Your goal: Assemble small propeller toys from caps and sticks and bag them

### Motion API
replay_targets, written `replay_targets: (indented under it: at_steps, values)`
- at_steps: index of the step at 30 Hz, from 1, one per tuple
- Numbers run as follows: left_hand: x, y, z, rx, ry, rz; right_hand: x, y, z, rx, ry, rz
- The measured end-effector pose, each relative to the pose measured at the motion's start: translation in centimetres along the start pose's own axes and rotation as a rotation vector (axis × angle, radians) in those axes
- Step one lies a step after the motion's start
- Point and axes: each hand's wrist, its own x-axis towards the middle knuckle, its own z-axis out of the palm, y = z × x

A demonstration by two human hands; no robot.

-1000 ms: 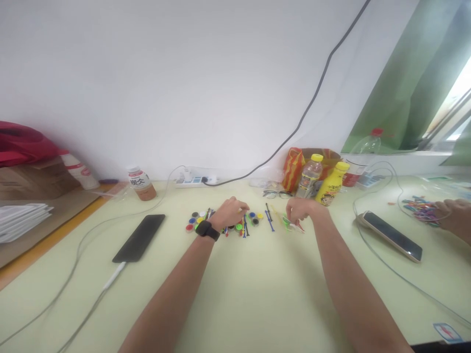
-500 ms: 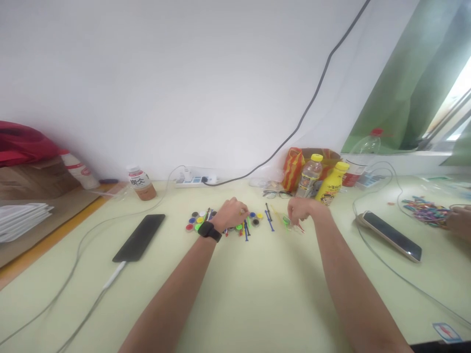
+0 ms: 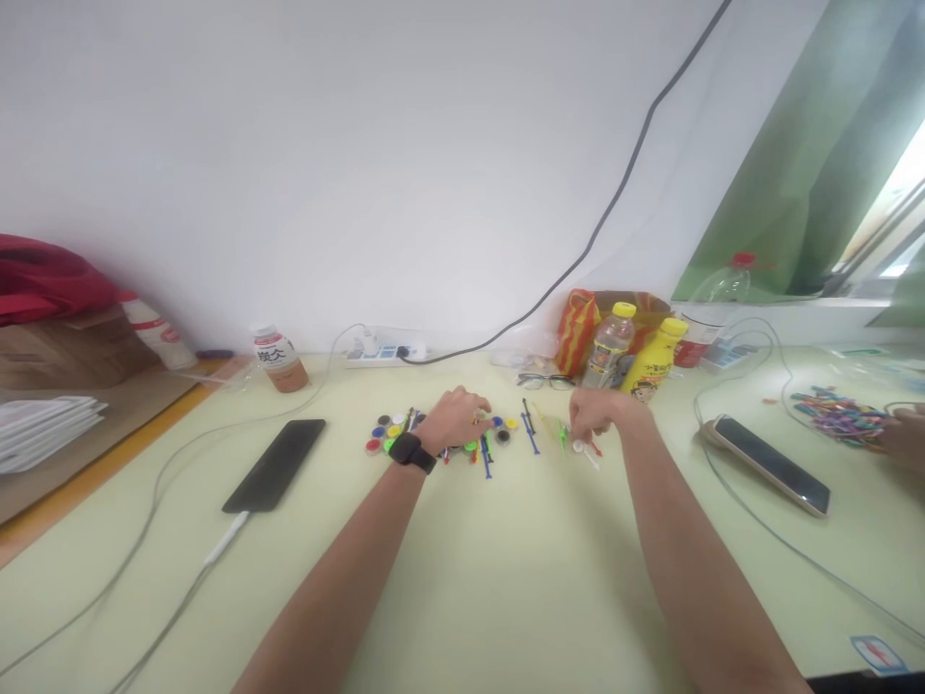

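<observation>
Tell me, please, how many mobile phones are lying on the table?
2. One black phone lies left of the left hand, with a white cable plugged in; the other phone lies right of the right hand. None appears hidden.

Small coloured discs (image 3: pixel 383 434) clustered flat, thin coloured sticks (image 3: pixel 487 457) scattered beside them

White wall (image 3: pixel 289 145) behind; pale yellow-green table (image 3: pixel 506 578); green curtain (image 3: pixel 795 173) + bright window (image 3: pixel 900 217) top rt.
</observation>
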Motion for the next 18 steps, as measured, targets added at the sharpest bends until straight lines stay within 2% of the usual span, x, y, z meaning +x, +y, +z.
replay_targets:
  at_steps: [7,18]
  values:
    - [-0.8,-0.2,-0.8,-0.006,-0.216,0.045,0.9,0.2,0.3,-0.013,-0.014,0.014]
    - [-0.5,-0.5,-0.6,0.008,-0.185,0.038,-0.8,1.0,-0.8,0.035,0.051,-0.045]
